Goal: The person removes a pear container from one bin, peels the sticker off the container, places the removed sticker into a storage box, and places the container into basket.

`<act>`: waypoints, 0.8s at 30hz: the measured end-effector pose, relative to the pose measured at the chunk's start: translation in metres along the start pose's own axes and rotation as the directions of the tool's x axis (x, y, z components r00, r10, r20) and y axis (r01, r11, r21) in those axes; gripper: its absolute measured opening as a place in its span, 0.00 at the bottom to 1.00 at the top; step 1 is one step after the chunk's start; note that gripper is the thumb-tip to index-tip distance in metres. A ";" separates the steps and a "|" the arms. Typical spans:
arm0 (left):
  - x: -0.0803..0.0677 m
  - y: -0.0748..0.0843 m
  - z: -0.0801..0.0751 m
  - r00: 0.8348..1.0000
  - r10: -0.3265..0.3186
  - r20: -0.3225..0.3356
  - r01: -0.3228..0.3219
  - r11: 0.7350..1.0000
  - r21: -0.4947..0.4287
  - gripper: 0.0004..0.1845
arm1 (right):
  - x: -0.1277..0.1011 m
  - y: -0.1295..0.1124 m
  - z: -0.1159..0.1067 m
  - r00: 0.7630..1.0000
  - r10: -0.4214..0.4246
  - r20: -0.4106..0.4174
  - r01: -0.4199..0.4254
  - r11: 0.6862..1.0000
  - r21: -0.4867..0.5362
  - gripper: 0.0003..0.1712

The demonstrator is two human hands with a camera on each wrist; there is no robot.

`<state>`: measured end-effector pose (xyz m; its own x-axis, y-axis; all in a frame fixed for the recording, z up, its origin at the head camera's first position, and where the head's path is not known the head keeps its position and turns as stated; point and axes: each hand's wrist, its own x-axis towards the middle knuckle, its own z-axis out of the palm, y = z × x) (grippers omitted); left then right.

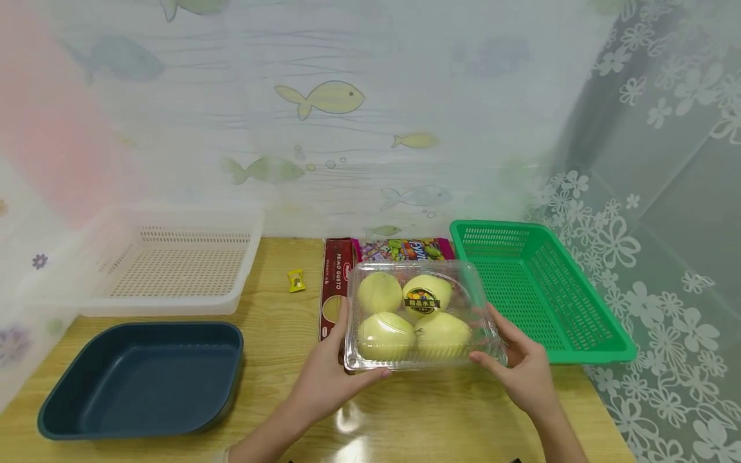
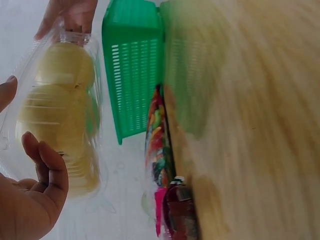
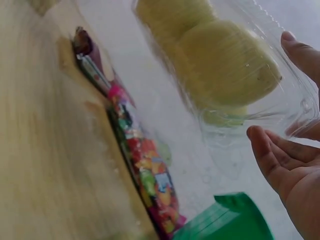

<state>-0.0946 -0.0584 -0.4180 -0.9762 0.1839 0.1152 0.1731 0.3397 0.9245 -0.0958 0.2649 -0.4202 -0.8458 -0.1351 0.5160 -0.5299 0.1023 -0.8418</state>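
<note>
A clear plastic clamshell box (image 1: 463, 283) holds several pale yellow-green pears (image 1: 384, 334), with a black and gold label (image 1: 422, 301) on its lid. My left hand (image 1: 330, 373) grips its left side, thumb along the near edge. At the right end my right hand (image 1: 523, 366) holds it, thumb at the near corner and fingers along the side. Both wrist views show the box raised above the table, fingers (image 2: 47, 170) of the left hand under it. Partly hidden behind the box are a dark red spaghetti box (image 1: 338, 273) and a colourful candy bag (image 1: 399, 249).
A green basket (image 1: 579, 357) stands on the right of the wooden table (image 1: 278, 350). At the left are a white basket (image 1: 168, 305) and, nearer, a dark blue basin (image 1: 145, 379). A small yellow wrapped candy (image 1: 296, 280) lies between the white basket and spaghetti box. A fish-patterned curtain (image 1: 347, 141) hangs behind.
</note>
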 end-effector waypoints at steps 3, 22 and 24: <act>-0.006 -0.007 0.003 1.000 -0.002 0.001 0.002 1.000 0.030 0.73 | -0.009 0.006 0.003 1.000 -0.009 0.010 0.009 1.000 0.026 0.49; -0.026 -0.034 0.014 0.998 -0.051 0.022 0.051 0.998 -0.039 0.74 | -0.040 0.025 0.017 0.997 0.057 0.055 -0.056 0.998 -0.018 0.52; -0.029 -0.036 0.016 0.998 -0.052 0.042 0.054 0.998 -0.045 0.73 | -0.044 0.025 0.017 0.994 0.096 0.057 -0.095 0.995 -0.029 0.51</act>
<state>-0.0703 -0.0616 -0.4603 -0.9775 0.2047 0.0511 0.1138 0.3075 0.9447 -0.0705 0.2568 -0.4666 -0.8881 -0.1802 0.4228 -0.4490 0.1431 -0.8820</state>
